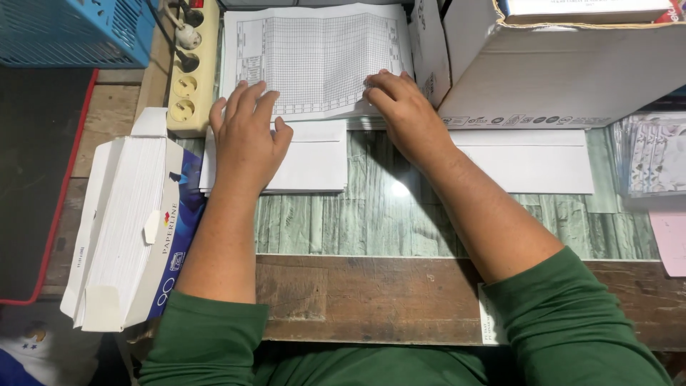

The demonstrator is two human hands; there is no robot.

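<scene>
- Your left hand [246, 136] lies flat, fingers spread, palm down, gripping nothing. Fingertips rest on the lower left of the form sheets [314, 61]; the palm sits on the white envelopes [314, 161] just below them.
- Your right hand [404, 107] is also open and flat, fingers pressing the lower right edge of the form sheets. Nothing pinched or held.
- The form sheets are a gridded stack, lying at the far middle of the desk [371, 300], overlapping the top of the envelopes.
- Paper box [168, 236], left of the form sheets: lid flap open, packed full of white sheets on edge.
- Cardboard box [564, 71], right of the form sheets and touching their right edge: open top, another flat box sits inside; the rest of its contents is hidden.
- Blue basket [75, 28], far left of the form sheets: contents can't be made out.
- Power strip [189, 71] just left of the form sheets, plugs in its upper sockets.
- Long envelope [529, 161] below the cardboard box, right of your right hand.
- Patterned packs [654, 154] and a pink sheet [670, 239] at the far right edge.
</scene>
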